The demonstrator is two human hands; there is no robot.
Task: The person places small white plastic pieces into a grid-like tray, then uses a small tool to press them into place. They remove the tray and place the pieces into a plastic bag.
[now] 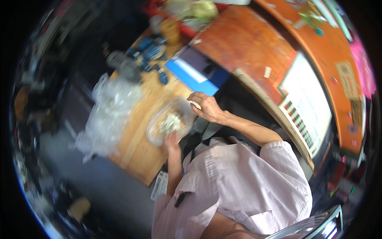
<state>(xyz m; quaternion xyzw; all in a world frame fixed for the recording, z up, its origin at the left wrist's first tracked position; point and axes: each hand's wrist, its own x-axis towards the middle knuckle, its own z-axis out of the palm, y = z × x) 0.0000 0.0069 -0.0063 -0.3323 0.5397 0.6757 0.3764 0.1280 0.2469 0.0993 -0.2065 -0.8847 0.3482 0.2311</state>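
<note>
At the six o'clock side of the clear plastic tub (150, 129), the left hand (172, 142) reaches the small pale pieces (170, 123) inside, fingers too blurred to judge. At two o'clock, the right hand (207, 107) pinches a pale piece (195, 104). Crumpled clear plastic (111, 115) lies at nine.

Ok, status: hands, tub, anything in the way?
Left hand at pale pieces in clear tub, grip blurred. Right hand pinching small pale item beside tub. Clear plastic left, not blocking.
</note>
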